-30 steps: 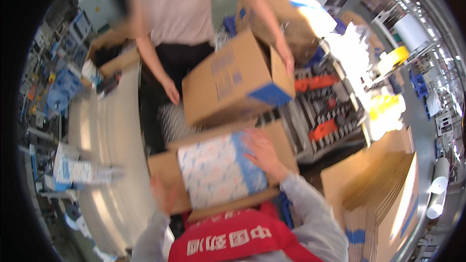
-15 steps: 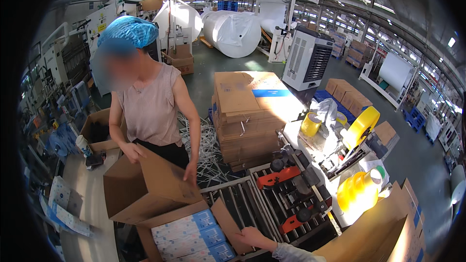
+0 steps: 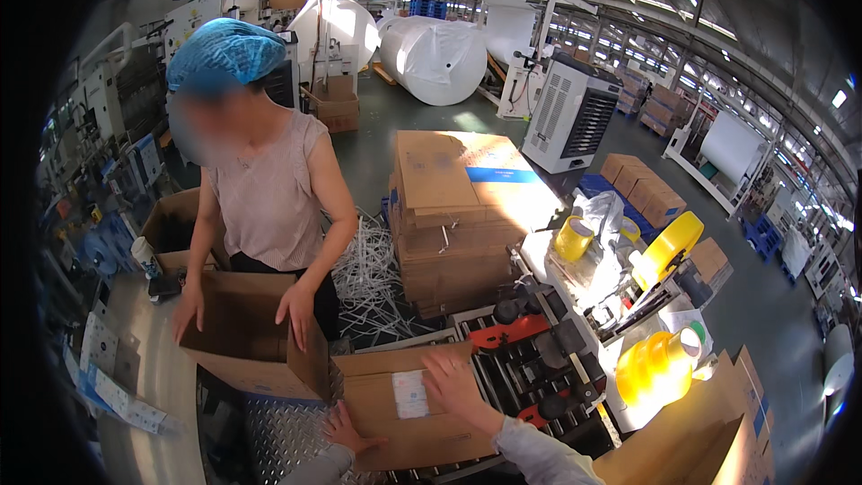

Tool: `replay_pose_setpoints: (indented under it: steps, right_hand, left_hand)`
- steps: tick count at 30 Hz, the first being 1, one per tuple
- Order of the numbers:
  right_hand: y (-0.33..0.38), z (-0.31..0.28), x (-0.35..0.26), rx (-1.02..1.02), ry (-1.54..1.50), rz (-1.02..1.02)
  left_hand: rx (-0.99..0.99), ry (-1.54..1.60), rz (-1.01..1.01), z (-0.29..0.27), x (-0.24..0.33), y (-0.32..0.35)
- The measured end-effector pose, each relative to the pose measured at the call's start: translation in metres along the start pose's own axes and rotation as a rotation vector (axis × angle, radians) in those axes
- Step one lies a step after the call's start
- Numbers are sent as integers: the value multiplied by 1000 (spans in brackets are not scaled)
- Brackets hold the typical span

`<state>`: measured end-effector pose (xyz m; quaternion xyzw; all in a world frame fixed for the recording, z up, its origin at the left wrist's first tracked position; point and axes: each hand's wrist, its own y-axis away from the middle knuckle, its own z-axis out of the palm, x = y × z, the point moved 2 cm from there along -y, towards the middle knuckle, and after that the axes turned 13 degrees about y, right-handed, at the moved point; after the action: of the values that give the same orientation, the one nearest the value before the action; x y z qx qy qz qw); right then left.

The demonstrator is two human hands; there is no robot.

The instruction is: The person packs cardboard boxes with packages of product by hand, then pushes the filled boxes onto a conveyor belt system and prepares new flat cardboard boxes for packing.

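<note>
A brown carton (image 3: 409,440) sits in front of me on the roller conveyor, its flaps mostly folded inward. Through a gap between them shows a white and pale blue package (image 3: 410,393). My left hand (image 3: 348,433) lies at the carton's near left edge, fingers spread. Over the right side of the top is my right hand (image 3: 452,384), fingers stretched out; whether it presses on a flap I cannot tell. Neither hand grips anything. Across from me, a co-worker in a blue hair cover has both hands on an open carton (image 3: 247,319) at the left.
A tape-sealing machine with red arms (image 3: 507,332) stands right of my carton, with yellow tape rolls (image 3: 660,364) beyond it. Flattened cartons (image 3: 431,180) are stacked ahead. White strips (image 3: 368,265) litter the floor. A worktable (image 3: 153,368) runs along the left.
The packed carton has moved right onto the rollers and its flaps have folded over the packages. My left hand has come into view. The co-worker's carton now stands upright at the left.
</note>
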<state>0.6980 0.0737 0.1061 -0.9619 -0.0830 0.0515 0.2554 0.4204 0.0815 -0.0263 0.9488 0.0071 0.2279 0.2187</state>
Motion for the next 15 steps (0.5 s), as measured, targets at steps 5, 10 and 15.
replay_pose_setpoints:
  steps: [5,10,15]
  right_hand:
    - [45,54,22,-216,18,219]
    - [168,55,15,-356,-166,-78]
    - [122,76,97,-283,-72,1]
  left_hand:
    - [-273,1220,302,45,14,2]
    - [89,1161,6,108,-34,-27]
    - [113,1312,-63,126,48,-43]
